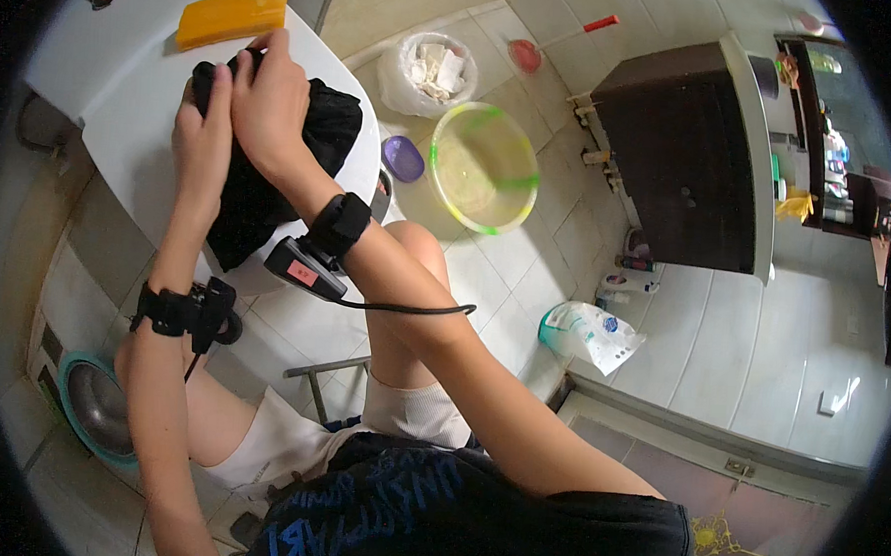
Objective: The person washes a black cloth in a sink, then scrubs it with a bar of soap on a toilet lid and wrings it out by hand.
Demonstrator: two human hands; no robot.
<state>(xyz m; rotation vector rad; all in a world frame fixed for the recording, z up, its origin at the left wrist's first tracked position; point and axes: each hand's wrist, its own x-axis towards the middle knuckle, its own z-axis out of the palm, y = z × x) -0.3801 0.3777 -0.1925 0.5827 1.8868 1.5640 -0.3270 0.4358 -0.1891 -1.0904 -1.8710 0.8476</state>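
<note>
A black cloth (323, 124), possibly a garment, lies bunched on the white toilet lid (132, 160) in front of me. My left hand (203, 133) is closed on its upper left part, thumb pointing up. Close beside it, my right hand (274, 102) has its fingers curled over another bunch of the same cloth, and the two hands touch or nearly touch. A small roll of black fabric sticks out above the left fingers. Part of each grip is hidden behind the hands. Just beyond them lies a yellow-orange rectangular pack (230, 17).
Right of the toilet are a lined waste bin (394, 89) with crumpled paper, a purple dish (403, 159) and a green-rimmed basin (532, 182). A dark cabinet (679, 169) stands farther right, a white bag (597, 336) below it. At lower left is a metal bowl (102, 412).
</note>
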